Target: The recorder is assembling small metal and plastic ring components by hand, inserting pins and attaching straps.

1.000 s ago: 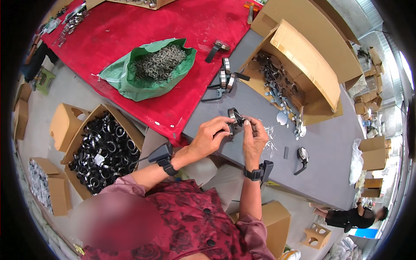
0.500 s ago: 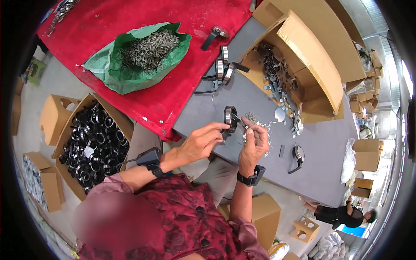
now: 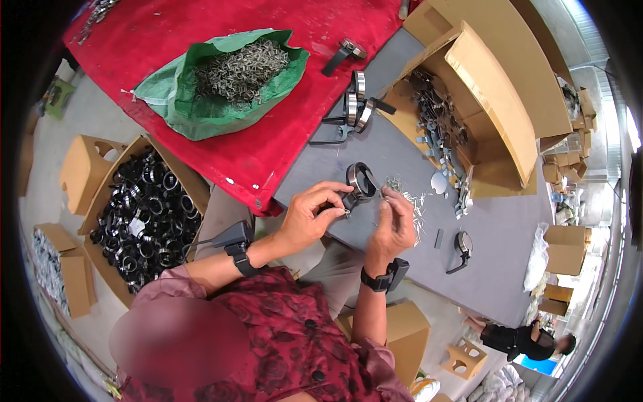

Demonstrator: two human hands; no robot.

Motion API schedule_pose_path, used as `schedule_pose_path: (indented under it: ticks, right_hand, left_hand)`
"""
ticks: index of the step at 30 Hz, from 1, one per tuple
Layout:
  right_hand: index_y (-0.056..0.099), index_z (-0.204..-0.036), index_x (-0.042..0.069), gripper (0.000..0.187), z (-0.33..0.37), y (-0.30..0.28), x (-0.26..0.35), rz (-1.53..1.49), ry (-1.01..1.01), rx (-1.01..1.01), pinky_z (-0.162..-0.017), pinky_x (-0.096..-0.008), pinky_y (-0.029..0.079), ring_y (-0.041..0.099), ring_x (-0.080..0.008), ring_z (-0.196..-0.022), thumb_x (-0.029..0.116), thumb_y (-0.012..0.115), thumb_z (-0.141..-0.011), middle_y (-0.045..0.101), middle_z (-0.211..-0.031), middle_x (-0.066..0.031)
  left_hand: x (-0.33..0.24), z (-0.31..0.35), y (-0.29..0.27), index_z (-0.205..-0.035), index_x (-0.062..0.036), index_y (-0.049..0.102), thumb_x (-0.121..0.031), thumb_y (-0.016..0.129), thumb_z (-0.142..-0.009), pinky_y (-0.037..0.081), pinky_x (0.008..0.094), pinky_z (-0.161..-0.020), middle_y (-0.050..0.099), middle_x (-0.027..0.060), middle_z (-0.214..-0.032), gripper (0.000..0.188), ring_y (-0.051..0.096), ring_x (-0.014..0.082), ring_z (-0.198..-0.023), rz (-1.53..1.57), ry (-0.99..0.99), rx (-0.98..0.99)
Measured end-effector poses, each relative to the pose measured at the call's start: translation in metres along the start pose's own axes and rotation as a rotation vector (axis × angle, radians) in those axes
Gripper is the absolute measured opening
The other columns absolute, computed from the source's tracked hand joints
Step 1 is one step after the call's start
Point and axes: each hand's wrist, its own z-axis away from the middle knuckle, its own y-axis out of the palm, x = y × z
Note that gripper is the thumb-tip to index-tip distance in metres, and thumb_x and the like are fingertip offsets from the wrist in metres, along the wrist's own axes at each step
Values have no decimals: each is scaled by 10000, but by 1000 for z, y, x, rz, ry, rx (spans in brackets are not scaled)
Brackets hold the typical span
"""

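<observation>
A round black ring (image 3: 360, 181) with a short black arm stands over the grey table, its opening turned toward my right hand. My left hand (image 3: 311, 213) is closed on the ring's arm at its lower left, and a small shiny metal bit shows at the fingertips. Just right of the ring, my right hand (image 3: 394, 224) has thumb and forefinger pinched together; what lies between them is too small to make out. Beyond that hand, small wire clips (image 3: 394, 183) and thin metal pins (image 3: 416, 208) are scattered on the table.
A green sack (image 3: 181, 100) of metal clips lies on the red cloth (image 3: 268, 161). Several banded rings with arms (image 3: 351, 107) stand farther back. An open carton (image 3: 495, 107) of metal plates is at right; a carton of black rings (image 3: 144, 221) sits at left. Another ring (image 3: 462, 244) lies right.
My right hand has drawn back slightly from the ring, and the thin metal piece seen at its opening no longer shows clearly. The ring has tilted, its opening showing more.
</observation>
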Motion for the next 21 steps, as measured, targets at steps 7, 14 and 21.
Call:
schedule_pose_path:
  ticks: [7,14,21]
  right_hand:
    - [778,-1008,27,197,8,22,1,344,-276,23,-790,-409,538,663,-305,-877,-71,767,-837,697,-959,-120]
    - [770,-1000,1,175,12,23,7,402,-280,55,-793,-385,547,688,-294,-883,-76,761,-843,706,-952,-129]
    - [780,-1016,25,199,11,24,7,400,-261,32,-724,-410,536,681,-306,-861,-69,759,-842,706,-939,-126]
  left_hand:
    - [5,0,3,-907,30,661,76,694,-906,487,215,-662,705,119,-1290,57,585,32,-773,24,38,-59]
    - [-1,1,4,-933,43,668,98,686,-906,539,229,-745,699,125,-1296,63,639,65,-880,66,-6,-73]
    - [-1,2,4,-951,48,665,100,688,-908,558,240,-770,691,129,-1306,71,657,72,-912,67,-13,-61]
